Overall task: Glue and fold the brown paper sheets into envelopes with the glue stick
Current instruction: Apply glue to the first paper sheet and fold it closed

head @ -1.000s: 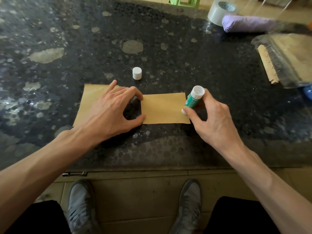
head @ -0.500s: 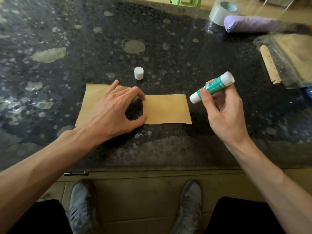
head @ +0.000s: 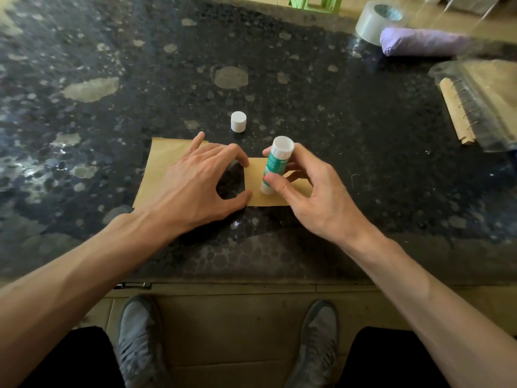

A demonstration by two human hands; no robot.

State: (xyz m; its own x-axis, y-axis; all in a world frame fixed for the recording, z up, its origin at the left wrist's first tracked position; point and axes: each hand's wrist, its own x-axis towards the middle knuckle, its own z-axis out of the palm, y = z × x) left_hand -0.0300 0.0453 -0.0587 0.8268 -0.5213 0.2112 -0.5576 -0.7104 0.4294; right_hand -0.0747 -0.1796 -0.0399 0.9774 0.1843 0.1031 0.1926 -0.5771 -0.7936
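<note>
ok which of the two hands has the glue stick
The right hand grips the green and white glue stick, tip down at the brown paper; the left hand only presses down on that paper.

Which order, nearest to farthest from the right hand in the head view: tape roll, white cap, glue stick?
1. glue stick, gripped in the right hand
2. white cap, just beyond, to its left
3. tape roll, far back right
</note>
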